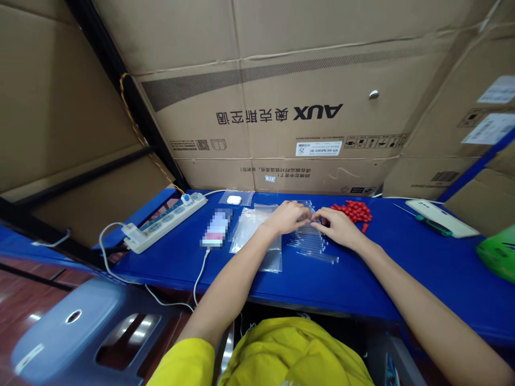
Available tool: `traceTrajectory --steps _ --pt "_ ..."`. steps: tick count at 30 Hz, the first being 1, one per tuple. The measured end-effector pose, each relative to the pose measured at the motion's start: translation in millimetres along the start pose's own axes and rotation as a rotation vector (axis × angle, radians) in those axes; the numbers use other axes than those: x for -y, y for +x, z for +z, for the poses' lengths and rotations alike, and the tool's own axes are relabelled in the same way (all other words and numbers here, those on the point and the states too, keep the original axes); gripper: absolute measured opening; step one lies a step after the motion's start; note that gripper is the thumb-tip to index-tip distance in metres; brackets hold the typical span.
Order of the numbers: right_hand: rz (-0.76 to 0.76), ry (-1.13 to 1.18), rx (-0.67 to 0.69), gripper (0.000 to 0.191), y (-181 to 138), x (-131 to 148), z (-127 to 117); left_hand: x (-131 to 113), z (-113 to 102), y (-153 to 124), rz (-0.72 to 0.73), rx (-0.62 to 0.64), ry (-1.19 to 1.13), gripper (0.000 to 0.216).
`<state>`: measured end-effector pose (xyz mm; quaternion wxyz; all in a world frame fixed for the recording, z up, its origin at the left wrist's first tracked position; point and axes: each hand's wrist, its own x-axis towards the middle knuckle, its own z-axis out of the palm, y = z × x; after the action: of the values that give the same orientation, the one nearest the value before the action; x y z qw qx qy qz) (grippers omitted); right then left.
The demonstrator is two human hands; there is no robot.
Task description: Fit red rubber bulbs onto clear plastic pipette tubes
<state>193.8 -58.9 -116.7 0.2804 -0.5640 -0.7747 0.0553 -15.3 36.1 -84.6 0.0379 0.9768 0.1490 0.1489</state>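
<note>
Both hands meet over a row of several clear plastic tubes [317, 249] lying on the blue table [402, 273]. My left hand [286, 216] has its fingers curled and pinched toward the right hand. My right hand [337, 225] is likewise pinched, fingertips touching the left's. Between them they seem to grip one clear tube, mostly hidden by the fingers. A pile of small red caps [354, 210] lies just right of the hands. Clear plastic bags [257, 230] lie flat under my left forearm.
A white power strip [164, 222] with a plug and cable lies at the left. Beside it are a phone on a white cable [216, 229] and a white earbud case [234, 200]. A white tool [440, 217] and a green object [497, 252] are far right. Cardboard boxes [281, 107] wall the back.
</note>
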Motion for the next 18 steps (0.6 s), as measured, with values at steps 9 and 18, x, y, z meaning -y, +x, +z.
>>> traceTrajectory --steps 9,18 --pt "0.039 -0.105 0.02 0.013 -1.4 -2.1 0.6 -2.9 3.3 2.1 -0.023 0.034 0.022 0.018" --pt "0.009 -0.139 0.051 0.014 0.1 -1.5 -1.1 -2.8 13.5 4.2 -0.047 0.041 0.023 0.014"
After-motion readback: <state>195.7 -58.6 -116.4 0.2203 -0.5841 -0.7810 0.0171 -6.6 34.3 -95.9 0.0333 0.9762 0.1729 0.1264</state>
